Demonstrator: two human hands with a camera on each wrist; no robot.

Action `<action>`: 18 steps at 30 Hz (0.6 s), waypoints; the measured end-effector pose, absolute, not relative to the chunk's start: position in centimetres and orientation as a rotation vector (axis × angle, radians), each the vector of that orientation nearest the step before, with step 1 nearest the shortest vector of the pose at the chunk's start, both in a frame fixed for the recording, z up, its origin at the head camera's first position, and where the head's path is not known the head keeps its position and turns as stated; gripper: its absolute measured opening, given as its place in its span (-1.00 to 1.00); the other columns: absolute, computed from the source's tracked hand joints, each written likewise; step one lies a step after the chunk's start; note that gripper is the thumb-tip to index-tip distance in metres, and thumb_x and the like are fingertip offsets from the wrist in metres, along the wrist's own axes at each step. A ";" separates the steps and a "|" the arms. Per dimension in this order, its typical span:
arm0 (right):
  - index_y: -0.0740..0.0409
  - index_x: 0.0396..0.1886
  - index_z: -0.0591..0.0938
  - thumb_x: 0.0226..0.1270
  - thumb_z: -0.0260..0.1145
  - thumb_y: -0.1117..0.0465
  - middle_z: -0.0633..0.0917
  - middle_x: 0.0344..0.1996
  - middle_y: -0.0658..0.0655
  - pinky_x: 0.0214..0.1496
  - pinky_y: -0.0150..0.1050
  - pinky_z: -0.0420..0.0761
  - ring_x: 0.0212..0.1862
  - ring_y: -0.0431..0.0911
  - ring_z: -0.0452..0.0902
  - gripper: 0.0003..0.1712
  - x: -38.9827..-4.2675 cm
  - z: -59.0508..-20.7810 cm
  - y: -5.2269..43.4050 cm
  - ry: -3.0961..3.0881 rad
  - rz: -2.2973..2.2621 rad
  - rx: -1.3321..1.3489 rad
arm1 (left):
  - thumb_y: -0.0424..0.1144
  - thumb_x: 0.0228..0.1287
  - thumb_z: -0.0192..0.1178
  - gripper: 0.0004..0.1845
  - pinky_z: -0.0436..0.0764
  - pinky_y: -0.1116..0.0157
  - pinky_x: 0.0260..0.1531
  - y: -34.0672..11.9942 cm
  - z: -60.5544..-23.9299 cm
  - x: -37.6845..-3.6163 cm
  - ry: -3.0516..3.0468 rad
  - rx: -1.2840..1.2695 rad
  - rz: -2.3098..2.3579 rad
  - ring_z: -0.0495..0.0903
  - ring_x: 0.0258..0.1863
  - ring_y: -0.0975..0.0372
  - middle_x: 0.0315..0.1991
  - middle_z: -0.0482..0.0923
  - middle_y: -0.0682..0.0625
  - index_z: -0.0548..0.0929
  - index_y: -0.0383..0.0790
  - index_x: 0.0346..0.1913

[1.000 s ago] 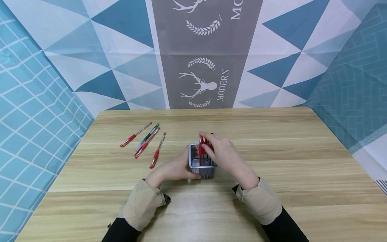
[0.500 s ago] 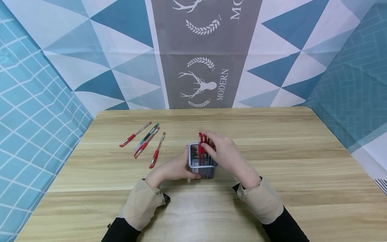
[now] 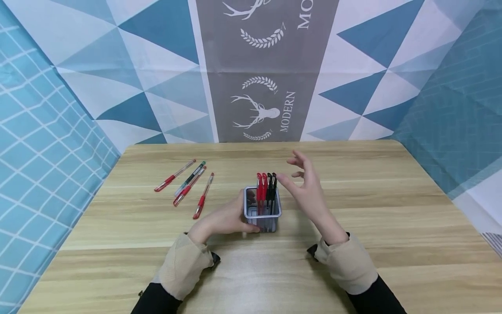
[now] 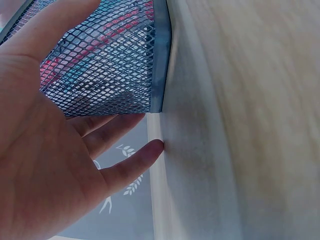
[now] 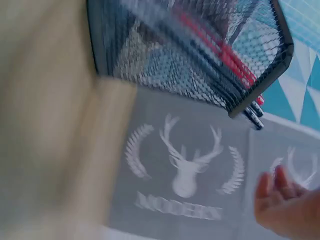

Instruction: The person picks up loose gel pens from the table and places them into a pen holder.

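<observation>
The left hand point(image 3: 221, 220) is holding the mesh pen cup point(image 3: 262, 213) while the right hand point(image 3: 303, 185) is hanging open beside it, so reaching for the loose pens point(image 3: 188, 185) probably comes next.

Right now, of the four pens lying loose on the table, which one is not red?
The green-capped pen, second from the left among the loose pens. Its cap and grip are dark green; the other three have red caps and red grips.
</observation>
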State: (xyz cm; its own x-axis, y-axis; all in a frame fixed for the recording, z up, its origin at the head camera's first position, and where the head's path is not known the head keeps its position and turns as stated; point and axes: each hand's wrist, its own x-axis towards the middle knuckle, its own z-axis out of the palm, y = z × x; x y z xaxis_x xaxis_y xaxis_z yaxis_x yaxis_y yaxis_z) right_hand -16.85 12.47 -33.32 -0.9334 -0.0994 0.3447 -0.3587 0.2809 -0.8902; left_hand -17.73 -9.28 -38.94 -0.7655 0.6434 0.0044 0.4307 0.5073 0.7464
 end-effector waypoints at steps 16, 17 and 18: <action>0.06 0.43 -0.20 -0.22 0.54 0.12 0.11 0.36 0.25 0.38 -0.01 0.05 0.34 0.08 0.08 0.34 -17.0 -37.6 12.6 -2.771 2.154 0.542 | -0.20 -0.17 0.44 0.00 0.28 0.19 0.22 -9.4 -39.2 -17.7 2.462 0.905 1.111 0.34 0.16 0.16 0.19 0.28 -0.12 -0.02 -0.21 0.29; 0.04 0.42 -0.18 -0.23 0.54 0.15 0.16 0.35 0.23 0.37 -0.01 0.07 0.31 0.07 0.14 0.34 -17.0 -37.7 12.6 -2.783 2.150 0.553 | -0.21 -0.16 0.43 0.00 0.27 0.19 0.23 -9.3 -39.2 -17.7 2.459 0.907 1.115 0.33 0.17 0.17 0.20 0.27 -0.12 -0.02 -0.21 0.28; 0.02 0.42 -0.18 -0.23 0.54 0.18 0.18 0.34 0.22 0.37 -0.01 0.08 0.30 0.06 0.16 0.33 -17.0 -37.8 12.6 -2.786 2.158 0.558 | -0.21 -0.16 0.43 0.00 0.27 0.19 0.23 -9.3 -39.2 -17.7 2.459 0.907 1.115 0.33 0.17 0.17 0.20 0.27 -0.12 -0.02 -0.20 0.28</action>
